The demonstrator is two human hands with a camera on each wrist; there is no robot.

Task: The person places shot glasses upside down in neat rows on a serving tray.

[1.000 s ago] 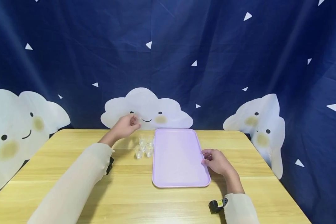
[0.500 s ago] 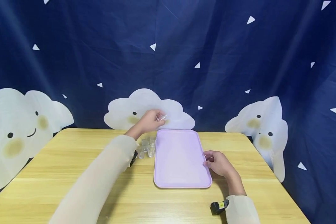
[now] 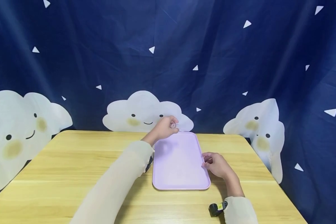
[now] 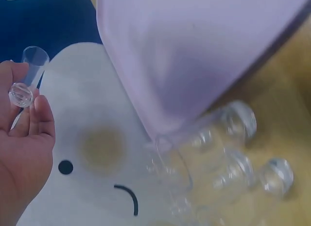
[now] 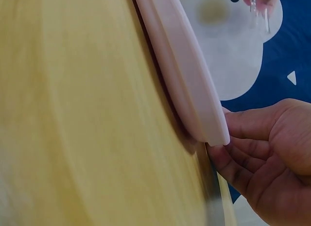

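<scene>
Above the far end of a lilac tray (image 3: 182, 168), my left hand (image 3: 165, 127) pinches a small clear shot glass (image 4: 35, 68) between thumb and fingers. The glass tilts, its thick base toward the camera in the left wrist view. My right hand (image 3: 217, 165) is at the tray's right edge, where thumb and fingers grip the rim on both sides in the right wrist view. Several more shot glasses (image 4: 274, 180) stand beside the tray's left edge, blurred in the left wrist view; my left forearm hides nearly all of them in the head view.
The tray lies flat on a light wooden table (image 3: 81, 171). Close behind the table's far edge hangs a dark blue curtain (image 3: 168, 40) with printed white clouds. A black wrist camera (image 3: 216, 210) sits under my right wrist.
My left hand has carried the shot glass rightward, from above the group of glasses to over the tray's far end. My right hand has stayed at the tray's edge.
</scene>
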